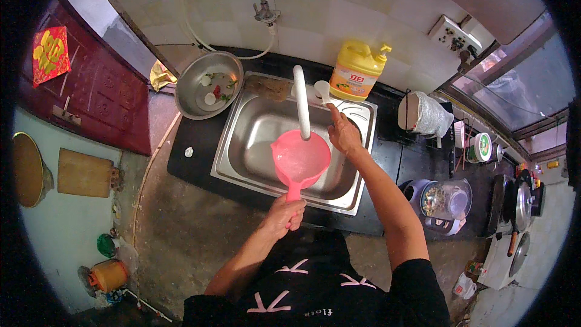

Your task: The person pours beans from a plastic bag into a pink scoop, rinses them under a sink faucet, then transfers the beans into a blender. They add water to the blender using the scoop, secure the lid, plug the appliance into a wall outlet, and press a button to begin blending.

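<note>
My left hand point(285, 216) grips the handle of a pink plastic water ladle point(300, 158) held over the stainless steel sink point(249, 163). The ladle's bowl is under the outlet of the white faucet spout point(299, 95), and clear water shows inside. My right hand point(344, 131) reaches over the sink's right side, index finger extended to the lower end of the white faucet lever point(322, 90). Its fingers are not wrapped around the lever; whether the fingertip presses on it is hard to tell.
A metal basin point(187, 95) with food scraps stands left of the sink. Behind the sink's right corner is a yellow Liby detergent jug point(357, 71). Further right are a wrapped container point(429, 116), a clear-lidded appliance point(447, 197) and a wok point(523, 204). A dark red door point(97, 86) is at left.
</note>
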A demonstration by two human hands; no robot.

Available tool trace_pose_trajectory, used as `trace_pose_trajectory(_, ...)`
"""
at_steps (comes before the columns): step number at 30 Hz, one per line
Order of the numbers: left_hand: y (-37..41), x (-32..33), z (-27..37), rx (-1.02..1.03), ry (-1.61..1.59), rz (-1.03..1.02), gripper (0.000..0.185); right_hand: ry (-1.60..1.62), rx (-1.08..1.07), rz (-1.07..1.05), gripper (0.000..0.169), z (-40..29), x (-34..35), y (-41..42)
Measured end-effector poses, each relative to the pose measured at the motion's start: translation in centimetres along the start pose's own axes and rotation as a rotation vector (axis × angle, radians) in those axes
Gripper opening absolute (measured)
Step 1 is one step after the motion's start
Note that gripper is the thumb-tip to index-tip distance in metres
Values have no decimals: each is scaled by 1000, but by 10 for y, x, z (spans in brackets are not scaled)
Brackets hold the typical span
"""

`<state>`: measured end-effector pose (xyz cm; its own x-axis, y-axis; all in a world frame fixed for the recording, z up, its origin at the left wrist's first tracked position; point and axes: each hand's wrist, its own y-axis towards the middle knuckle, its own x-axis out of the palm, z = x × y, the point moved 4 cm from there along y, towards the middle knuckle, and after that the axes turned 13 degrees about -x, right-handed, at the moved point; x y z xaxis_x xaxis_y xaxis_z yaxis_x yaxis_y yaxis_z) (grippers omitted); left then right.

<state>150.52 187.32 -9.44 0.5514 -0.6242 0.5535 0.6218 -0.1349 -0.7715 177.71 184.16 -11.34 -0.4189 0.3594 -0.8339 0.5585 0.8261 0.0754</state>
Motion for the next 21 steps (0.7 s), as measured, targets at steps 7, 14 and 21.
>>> trace_pose_trajectory(7,1,-4,-7,-14,-60,-15,15,-90,-111,57,64,-8,-7,-1)
trace_pose_trajectory(14,-4,-2,-8,-16,-45,-32,17,-102,-162,9,60,-9,-4,-2)
trace_pose_trajectory(21,-10,5,-4,-13,-5,-40,16,-129,-232,24,56,1,2,-3)
